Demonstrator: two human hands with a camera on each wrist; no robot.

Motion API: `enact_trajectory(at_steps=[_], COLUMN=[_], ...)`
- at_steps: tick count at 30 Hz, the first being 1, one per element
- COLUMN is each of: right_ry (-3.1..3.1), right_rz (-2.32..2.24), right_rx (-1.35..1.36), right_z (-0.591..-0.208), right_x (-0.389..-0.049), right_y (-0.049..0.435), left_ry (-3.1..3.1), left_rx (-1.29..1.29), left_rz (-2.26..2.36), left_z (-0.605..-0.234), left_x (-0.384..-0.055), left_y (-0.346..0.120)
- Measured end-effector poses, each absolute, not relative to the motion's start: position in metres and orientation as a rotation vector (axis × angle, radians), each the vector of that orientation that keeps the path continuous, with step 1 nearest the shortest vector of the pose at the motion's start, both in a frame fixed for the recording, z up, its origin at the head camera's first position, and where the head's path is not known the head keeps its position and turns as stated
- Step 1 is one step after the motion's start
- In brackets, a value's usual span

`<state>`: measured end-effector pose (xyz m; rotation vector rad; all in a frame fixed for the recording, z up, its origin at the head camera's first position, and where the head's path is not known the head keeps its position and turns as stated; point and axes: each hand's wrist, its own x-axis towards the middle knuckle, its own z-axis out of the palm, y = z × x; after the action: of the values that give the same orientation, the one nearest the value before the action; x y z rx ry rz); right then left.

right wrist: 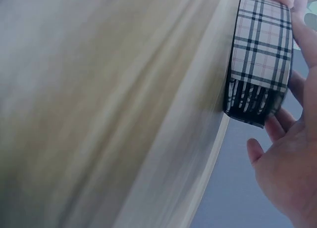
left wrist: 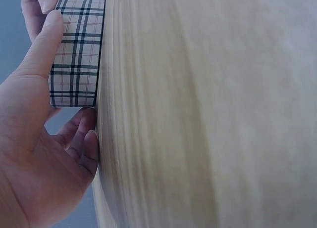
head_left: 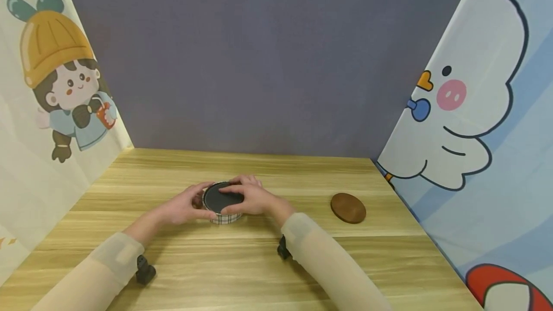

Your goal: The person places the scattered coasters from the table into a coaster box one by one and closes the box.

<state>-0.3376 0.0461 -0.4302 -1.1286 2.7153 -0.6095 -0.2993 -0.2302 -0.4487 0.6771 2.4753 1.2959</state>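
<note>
A round plaid box (head_left: pixel 224 219) with a dark flat top (head_left: pixel 221 198) stands on the table, between both hands. My left hand (head_left: pixel 186 204) grips it from the left, thumb at the near rim and fingers curved round the side. From the right, my right hand (head_left: pixel 256 197) holds it, with the thumb at the near edge, one finger over the top and others at the far rim. In the right wrist view, the plaid side (right wrist: pixel 262 40) gives way to a dark opening (right wrist: pixel 250 102) with several narrow ribs. The right hand's palm partly hides the box in the head view.
A round brown disc, like a coaster (head_left: pixel 348 208), lies flat on the wood-grain table (head_left: pixel 207 272) to the right. A grey panel (head_left: pixel 250 61) closes the back. Printed cloth walls stand at left and right.
</note>
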Motion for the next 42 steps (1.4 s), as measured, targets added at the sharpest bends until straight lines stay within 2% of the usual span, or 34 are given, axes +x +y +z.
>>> enact_trajectory(at_steps=[42], right_ry=[2.72], right_rz=[-0.622], right_rx=[-1.14], right_z=[-0.425], right_x=[-0.334], right_y=[0.063], left_ry=[2.513], left_rx=[0.61], left_rz=[1.289], left_z=[-0.448], left_x=[-0.296], left_y=[-0.229])
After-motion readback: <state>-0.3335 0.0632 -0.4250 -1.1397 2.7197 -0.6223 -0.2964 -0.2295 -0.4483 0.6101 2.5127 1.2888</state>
